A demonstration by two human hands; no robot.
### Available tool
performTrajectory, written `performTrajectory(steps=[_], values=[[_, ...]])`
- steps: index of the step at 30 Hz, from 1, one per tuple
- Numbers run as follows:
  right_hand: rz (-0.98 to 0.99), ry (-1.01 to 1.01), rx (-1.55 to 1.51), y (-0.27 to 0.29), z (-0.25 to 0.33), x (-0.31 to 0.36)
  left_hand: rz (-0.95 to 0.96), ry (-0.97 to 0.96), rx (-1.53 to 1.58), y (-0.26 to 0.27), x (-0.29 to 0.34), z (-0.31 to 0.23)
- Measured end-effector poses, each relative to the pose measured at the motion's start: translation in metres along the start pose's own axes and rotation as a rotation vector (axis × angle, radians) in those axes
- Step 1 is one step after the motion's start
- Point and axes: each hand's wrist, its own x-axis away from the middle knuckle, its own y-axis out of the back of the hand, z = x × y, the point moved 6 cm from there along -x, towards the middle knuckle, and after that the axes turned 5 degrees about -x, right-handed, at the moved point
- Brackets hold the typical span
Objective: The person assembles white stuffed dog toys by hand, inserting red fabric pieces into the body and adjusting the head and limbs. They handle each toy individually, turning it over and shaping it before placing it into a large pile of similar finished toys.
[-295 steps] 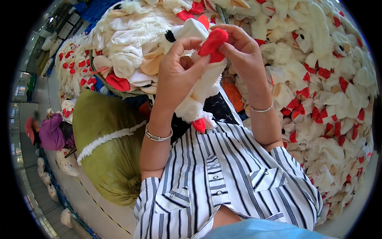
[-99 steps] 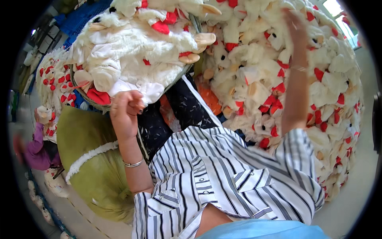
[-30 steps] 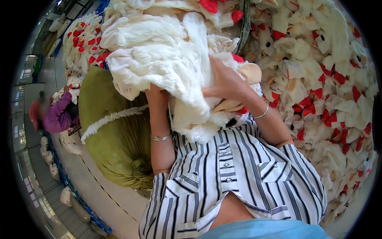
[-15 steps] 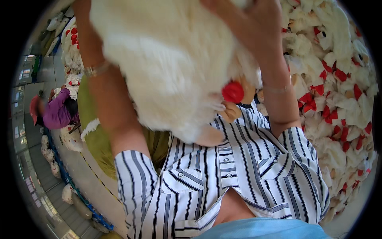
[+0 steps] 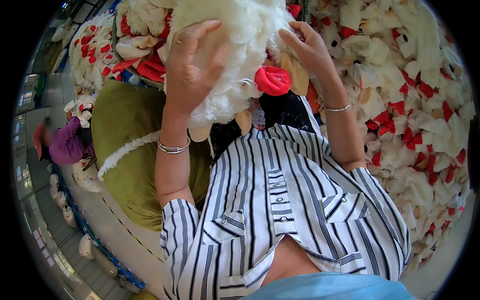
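A cream-white furry plush skin with a red round piece and tan felt flaps lies in front of me above my lap. My left hand rests against its left side, open, fingers and thumb spread over the fur. On the right edge of the plush, my right hand touches the fur beside a tan flap, its thumb and forefinger apart. Part of its fingers is hidden behind the fur.
To my right lies a large heap of white and red plush skins. A stuffed olive-green sack stands at my left, with more plush pieces beyond it. Further left, a person in purple bends over white pieces.
The plush has come down from a raised, blurred position and shifted left. My left hand has come from behind it to its front. The right hand has moved lower.
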Motion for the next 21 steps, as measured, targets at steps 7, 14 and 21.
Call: performTrajectory(steps=[7,14,21], values=[[0.057,0.095,0.142,-0.003,0.005,0.019,0.094,0.232,-0.434,-0.019,0.043,0.033],[0.060,0.110,0.233,-0.003,0.005,0.023,0.043,0.714,0.336,0.022,0.079,0.060],[0.377,0.289,0.412,-0.088,0.020,0.046,-0.505,-0.052,-0.752,0.055,0.031,-0.059]])
